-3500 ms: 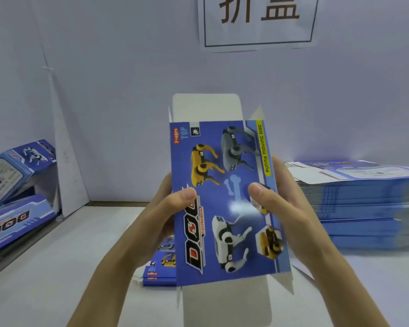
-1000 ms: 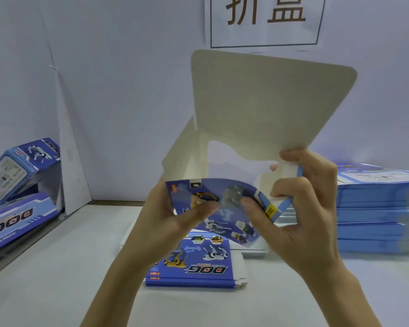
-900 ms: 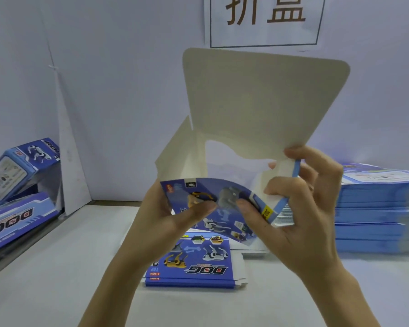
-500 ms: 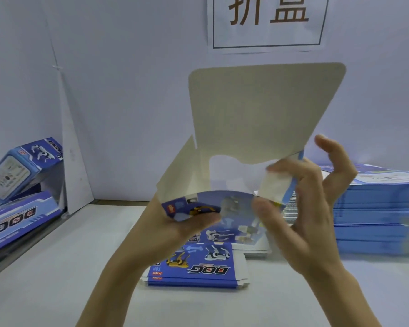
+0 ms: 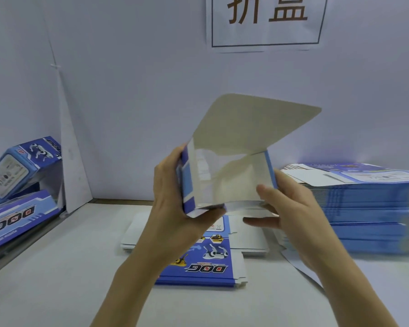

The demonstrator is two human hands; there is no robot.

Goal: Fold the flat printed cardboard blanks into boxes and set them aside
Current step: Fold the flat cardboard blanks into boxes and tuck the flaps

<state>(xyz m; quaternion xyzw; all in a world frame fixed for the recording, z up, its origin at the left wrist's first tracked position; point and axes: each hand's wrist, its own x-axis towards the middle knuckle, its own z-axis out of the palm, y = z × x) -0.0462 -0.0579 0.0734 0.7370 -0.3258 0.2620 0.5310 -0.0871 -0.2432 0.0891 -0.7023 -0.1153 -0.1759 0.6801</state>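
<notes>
I hold a half-formed blue printed box [image 5: 224, 175] in front of me above the table, its open end toward me and its plain grey inside showing. A large rounded flap [image 5: 253, 123] stands up and leans away at the far side. My left hand [image 5: 175, 199] grips the box's left wall and bottom corner. My right hand [image 5: 291, 208] holds the right wall, thumb inside the opening and fingers under the box. A small pile of flat blue blanks [image 5: 208, 256] lies on the table right below.
A tall stack of flat blanks [image 5: 364, 201] sits at the right. Folded blue boxes [image 5: 17, 173] lie heaped at the left against a white partition. A paper sign [image 5: 267, 22] hangs on the back wall. The white table [image 5: 57, 279] spreads in front.
The blank has gone from a bowed sheet to a squared tube. The printed face turned down and away, the big flap dropped lower, and my right hand moved from the side flap to the right wall.
</notes>
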